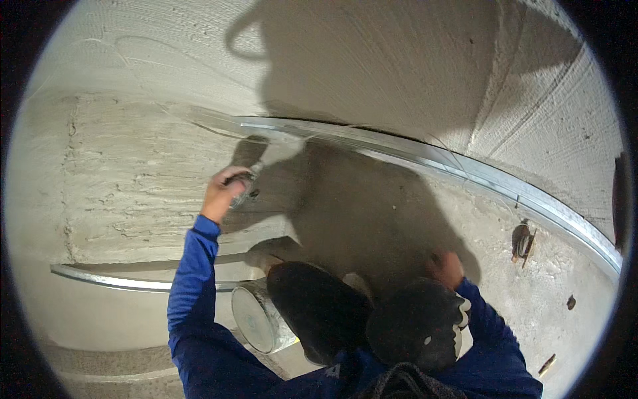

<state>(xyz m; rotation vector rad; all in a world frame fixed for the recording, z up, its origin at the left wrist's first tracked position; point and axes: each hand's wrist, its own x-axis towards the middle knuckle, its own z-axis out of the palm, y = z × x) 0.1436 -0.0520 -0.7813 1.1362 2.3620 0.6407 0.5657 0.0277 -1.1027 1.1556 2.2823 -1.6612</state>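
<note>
My left hand reaches out to the left, its fingers closed around a small, grey, shiny object. Its kind is hard to make out, since the fingers cover part of it. My right hand is low beside my right knee, blurred and partly in shadow. Whether it holds anything does not show. Beyond both hands, a long metal profile runs along the foot of the rough plastered wall. A thin pale cord or wire lies near its left end.
A pale bucket lies tilted beside my left leg. Behind it a second metal profile stretches along the left. The rough floor carries ridges and my large shadow. Dark debris and a small stick lie at the right.
</note>
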